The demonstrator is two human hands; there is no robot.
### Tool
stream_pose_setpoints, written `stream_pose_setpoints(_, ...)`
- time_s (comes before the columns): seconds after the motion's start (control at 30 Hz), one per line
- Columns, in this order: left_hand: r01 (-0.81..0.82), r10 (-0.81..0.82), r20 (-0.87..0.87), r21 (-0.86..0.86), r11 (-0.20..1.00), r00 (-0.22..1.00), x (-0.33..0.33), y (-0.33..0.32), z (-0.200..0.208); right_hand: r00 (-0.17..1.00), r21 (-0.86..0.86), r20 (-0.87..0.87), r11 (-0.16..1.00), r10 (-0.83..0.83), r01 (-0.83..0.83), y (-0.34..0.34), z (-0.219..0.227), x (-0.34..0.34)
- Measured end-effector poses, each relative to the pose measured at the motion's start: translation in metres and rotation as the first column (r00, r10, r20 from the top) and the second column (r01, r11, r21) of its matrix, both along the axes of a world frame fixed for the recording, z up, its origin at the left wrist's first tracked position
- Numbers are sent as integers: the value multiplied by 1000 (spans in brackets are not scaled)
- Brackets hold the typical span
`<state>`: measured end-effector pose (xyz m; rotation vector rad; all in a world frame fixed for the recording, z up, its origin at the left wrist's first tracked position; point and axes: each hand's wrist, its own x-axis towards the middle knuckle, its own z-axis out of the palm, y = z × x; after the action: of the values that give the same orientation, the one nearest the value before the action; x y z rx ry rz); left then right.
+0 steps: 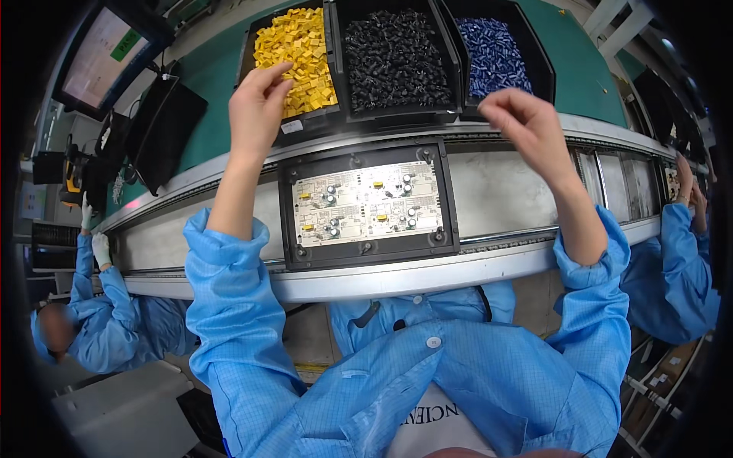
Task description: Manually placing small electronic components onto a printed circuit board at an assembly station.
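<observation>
My left hand (258, 103) is above the left side of a black bin of small yellow block-shaped components (305, 46). Its thumb and forefinger are bent, with a gap between their tips and nothing visible in it. At the front edge of the bin of small blue cylindrical components (492, 53), my right hand (527, 126) has its fingers curled together; anything in them is hidden. Between my forearms, a black frame (366, 256) holds a white circuit board panel (351, 202), which carries several yellow blocks and dark round capacitors.
A bin of small black components (397, 61) stands between the yellow and blue ones. The frame rests on a metal conveyor with a front rail (489, 267). A monitor (107, 57) stands at far left. Co-workers in blue smocks work at left (130, 320) and right (672, 275).
</observation>
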<state>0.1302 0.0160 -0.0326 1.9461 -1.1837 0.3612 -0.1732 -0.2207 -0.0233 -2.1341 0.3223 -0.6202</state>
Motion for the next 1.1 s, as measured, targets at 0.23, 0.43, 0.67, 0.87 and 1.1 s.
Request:
stream_pose_setpoints(0.23,70,-139,-504,-152,986,852,-23,14,-2,956,318,-226,942,189,-111,31,-27,-14)
stream_pose_setpoints(0.43,181,-285,-651,-223,958,704,-50,28,-6,936,720,-219,693,274,-34,36,-58,-4)
stream_pose_setpoints(0.67,320,-281,-469,4,947,837,-101,31,-12,940,895,-73,437,332,-85,28,-77,2)
stream_pose_setpoints(0.87,287,-140,-649,125,950,748,-143,26,-23,940,896,-86,438,331,-73,26,-76,-1)
stream_pose_setpoints(1.1,350,-290,-222,310,884,931,-157,25,-28,922,875,-66,466,382,-130,18,-78,-11)
